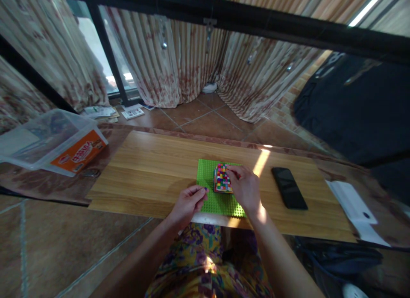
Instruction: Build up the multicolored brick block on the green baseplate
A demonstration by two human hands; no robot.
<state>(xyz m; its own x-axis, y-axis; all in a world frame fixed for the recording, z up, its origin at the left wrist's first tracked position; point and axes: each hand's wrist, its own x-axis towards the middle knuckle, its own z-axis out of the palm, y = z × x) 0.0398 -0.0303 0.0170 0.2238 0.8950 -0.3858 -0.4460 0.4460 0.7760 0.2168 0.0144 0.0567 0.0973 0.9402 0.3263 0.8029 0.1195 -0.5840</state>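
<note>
A green studded baseplate (pixel 205 169) lies on the wooden board in front of me. On it stands a low block of small multicoloured toy bricks (pixel 222 178). My left hand (pixel 189 202) is closed at the baseplate's left edge, pinching a tiny dark blue or purple brick (pixel 205 188) between thumb and forefinger. My right hand (pixel 246 189) reaches over the right side of the brick block, fingertips pinched together at its top. Whatever those fingertips hold, if anything, is hidden. The hand also covers part of the block and of the baseplate.
A black phone (pixel 289 188) lies right of the baseplate on the wooden board (pixel 153 161). A clear plastic bin (pixel 41 140) with an orange label stands at the left. White paper or packaging (pixel 354 204) lies at the far right. A dark bar crosses the upper view.
</note>
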